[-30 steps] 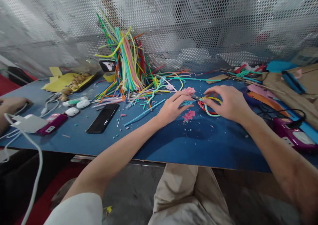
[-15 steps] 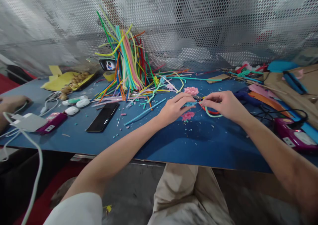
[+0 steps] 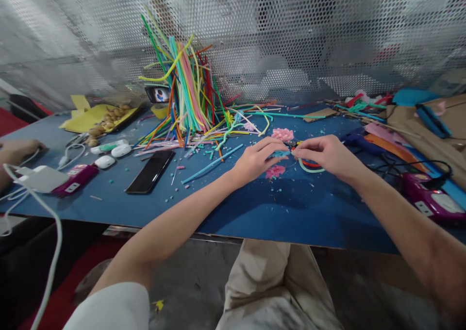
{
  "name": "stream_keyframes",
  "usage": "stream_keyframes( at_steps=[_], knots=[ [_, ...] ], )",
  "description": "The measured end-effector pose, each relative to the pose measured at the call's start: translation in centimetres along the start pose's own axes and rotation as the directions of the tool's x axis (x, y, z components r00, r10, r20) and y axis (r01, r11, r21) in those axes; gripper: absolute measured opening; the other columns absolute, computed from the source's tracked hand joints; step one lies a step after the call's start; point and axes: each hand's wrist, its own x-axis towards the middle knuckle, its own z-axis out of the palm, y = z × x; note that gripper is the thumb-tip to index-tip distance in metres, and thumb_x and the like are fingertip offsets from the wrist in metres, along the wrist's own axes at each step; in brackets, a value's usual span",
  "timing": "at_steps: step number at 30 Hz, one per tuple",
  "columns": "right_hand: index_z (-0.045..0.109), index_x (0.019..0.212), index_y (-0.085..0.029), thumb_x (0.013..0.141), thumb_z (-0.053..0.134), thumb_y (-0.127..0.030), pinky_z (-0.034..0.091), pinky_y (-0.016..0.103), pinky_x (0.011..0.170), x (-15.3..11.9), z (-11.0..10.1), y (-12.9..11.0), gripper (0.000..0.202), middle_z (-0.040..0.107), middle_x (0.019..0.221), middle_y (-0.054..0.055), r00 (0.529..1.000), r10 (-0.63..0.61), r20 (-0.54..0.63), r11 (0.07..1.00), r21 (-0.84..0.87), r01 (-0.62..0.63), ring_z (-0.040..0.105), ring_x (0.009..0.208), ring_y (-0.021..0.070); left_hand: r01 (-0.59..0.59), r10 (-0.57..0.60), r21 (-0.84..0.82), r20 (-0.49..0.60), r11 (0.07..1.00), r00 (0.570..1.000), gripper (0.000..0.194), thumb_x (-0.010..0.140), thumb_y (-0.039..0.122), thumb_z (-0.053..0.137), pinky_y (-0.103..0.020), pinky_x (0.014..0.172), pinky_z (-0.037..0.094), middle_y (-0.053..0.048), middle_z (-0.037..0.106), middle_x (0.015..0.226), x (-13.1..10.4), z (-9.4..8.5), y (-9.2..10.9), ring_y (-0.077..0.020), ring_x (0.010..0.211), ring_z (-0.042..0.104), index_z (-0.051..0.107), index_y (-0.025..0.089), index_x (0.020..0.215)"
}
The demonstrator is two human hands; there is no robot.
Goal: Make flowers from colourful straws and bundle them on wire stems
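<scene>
My left hand [image 3: 254, 160] pinches a small bright blue fuzzy piece [image 3: 281, 153], partly covered by the fingers. Facing it, my right hand [image 3: 322, 156] has thumb and forefinger pressed together close to the blue piece; whatever lies between those tips is too small to name. A pale green pipe cleaner [image 3: 309, 170] curves out below the right fingers, beside a red curved handle [image 3: 312, 164]. One pink fuzzy flower [image 3: 283, 135] lies behind the hands, and a darker pink flower [image 3: 275, 171] lies in front of them on the blue table [image 3: 236, 213].
Bundled colourful pipe cleaners [image 3: 189, 92] stand at the back, with loose ones around. Left are a black phone [image 3: 150, 172], a purple power strip [image 3: 76, 179], white cables and another person's hand [image 3: 22, 151]. Right are a blue glue gun [image 3: 358, 141], cardboard [image 3: 407, 121] and a second purple strip [image 3: 433, 199].
My right fingertips have shifted slightly and come a little closer together. The left hand keeps its pinch on the blue piece, nearly still. Things on the table stay in place.
</scene>
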Motion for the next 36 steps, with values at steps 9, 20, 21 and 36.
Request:
stream_keyframes(
  at_steps=[9,20,21,36],
  knots=[
    [0.08,0.083,-0.022,0.078,0.075,-0.056,0.052,0.034,0.065,-0.1,0.1,0.0,0.035,0.075,0.08,0.005,1.0,0.018,0.025,1.0,0.023,-0.019,0.066,0.073,0.0219,-0.02,0.021,-0.022,0.028,1.0,0.999,0.022,0.097,0.023,0.062,-0.032,0.099,0.058,-0.008,0.071,0.115,-0.1,-0.1,0.1,-0.0154,0.115,0.066,0.063,0.019,0.118],
    [0.081,0.082,-0.024,0.077,0.075,-0.053,0.052,0.035,0.06,0.1,0.0,0.3,0.031,0.072,0.069,0.005,1.0,-0.013,-0.003,1.0,-0.009,0.013,0.066,0.067,0.022,-0.037,0.036,-0.031,-0.011,0.999,0.999,0.022,0.096,0.024,0.063,-0.032,0.095,0.059,-0.008,0.072,0.11,0.0,0.1,0.1,-0.0158,0.111,0.068,0.064,0.018,0.117],
    [0.082,0.082,-0.024,0.078,0.075,-0.054,0.052,0.035,0.06,0.1,0.1,0.2,0.031,0.071,0.068,0.004,1.0,-0.017,-0.003,1.0,-0.015,0.017,0.065,0.067,0.0219,-0.03,0.03,-0.035,-0.009,0.999,1.0,0.022,0.096,0.024,0.063,-0.032,0.095,0.059,-0.008,0.072,0.111,0.0,0.1,0.2,-0.0159,0.111,0.068,0.064,0.019,0.117],
    [0.078,0.088,-0.023,0.085,0.069,-0.051,0.052,0.035,0.07,0.2,-1.2,0.3,0.029,0.077,0.088,0.005,0.996,-0.085,0.0,0.984,-0.155,0.084,0.068,0.079,0.0226,0.033,-0.035,-0.013,-0.089,0.999,0.995,0.023,0.093,0.026,0.068,-0.034,0.098,0.058,-0.007,0.073,0.109,0.0,0.3,-0.5,-0.0157,0.111,0.068,0.064,0.018,0.114]
  ],
)
